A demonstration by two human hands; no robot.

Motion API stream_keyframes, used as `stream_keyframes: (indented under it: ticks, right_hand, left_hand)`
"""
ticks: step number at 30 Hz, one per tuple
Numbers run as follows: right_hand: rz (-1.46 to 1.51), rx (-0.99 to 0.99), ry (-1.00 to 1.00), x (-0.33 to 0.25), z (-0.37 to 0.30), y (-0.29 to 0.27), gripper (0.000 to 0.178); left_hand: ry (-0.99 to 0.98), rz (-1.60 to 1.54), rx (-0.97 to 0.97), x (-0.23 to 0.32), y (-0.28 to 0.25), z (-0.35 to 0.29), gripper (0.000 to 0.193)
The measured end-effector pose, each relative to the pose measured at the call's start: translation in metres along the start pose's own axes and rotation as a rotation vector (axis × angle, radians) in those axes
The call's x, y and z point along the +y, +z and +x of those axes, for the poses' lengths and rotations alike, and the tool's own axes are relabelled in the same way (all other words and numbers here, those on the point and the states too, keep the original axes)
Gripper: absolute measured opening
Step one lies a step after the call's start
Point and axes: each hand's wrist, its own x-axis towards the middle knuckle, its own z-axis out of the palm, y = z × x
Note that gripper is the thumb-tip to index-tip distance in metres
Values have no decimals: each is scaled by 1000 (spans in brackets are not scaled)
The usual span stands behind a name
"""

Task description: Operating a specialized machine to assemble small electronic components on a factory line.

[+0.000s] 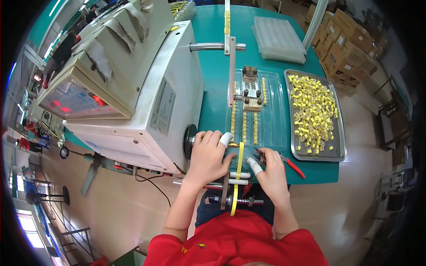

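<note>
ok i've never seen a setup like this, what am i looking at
This single picture comes from a fisheye camera on a person's head, looking down, so straight edges bend. No robot: the person works bare-handed, with white finger covers. The left hand is by the black wheel of a white boxy machine; the right hand is across the yellow tape. Whether either grips something is unclear. On the green table lie a clear plastic tray with rows of small yellow parts, a metal tray heaped with more, a red-handled hand tool and stacked clear trays.
</note>
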Motion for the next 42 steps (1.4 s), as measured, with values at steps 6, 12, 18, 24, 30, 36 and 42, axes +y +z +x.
stream_keyframes:
  ticks: [6,12,18,24,30,36,42]
  right_hand:
    - [-379,42,-236,0,7,-2,31]
    - [-399,52,-281,-3,11,3,36]
    - [-397,80,-295,-4,14,4,35]
    - [-393,79,-336,-4,15,1,33]
    - [85,59,-37,-3,22,3,41]
    - [473,-194,287,6,35,17,33]
    - [717,-70,212,35,30,13,27]
  left_hand:
    - [7,9,-29,-4,-1,1,38]
    - [29,8,7,-4,2,-2,46]
    - [25,6,9,-4,3,-3,49]
    - [27,-2,15,-5,1,-3,54]
    - [17,-1,12,-3,2,-1,60]
    - [10,22,-8,2,1,-1,63]
    - [26,6,-6,4,3,-2,63]
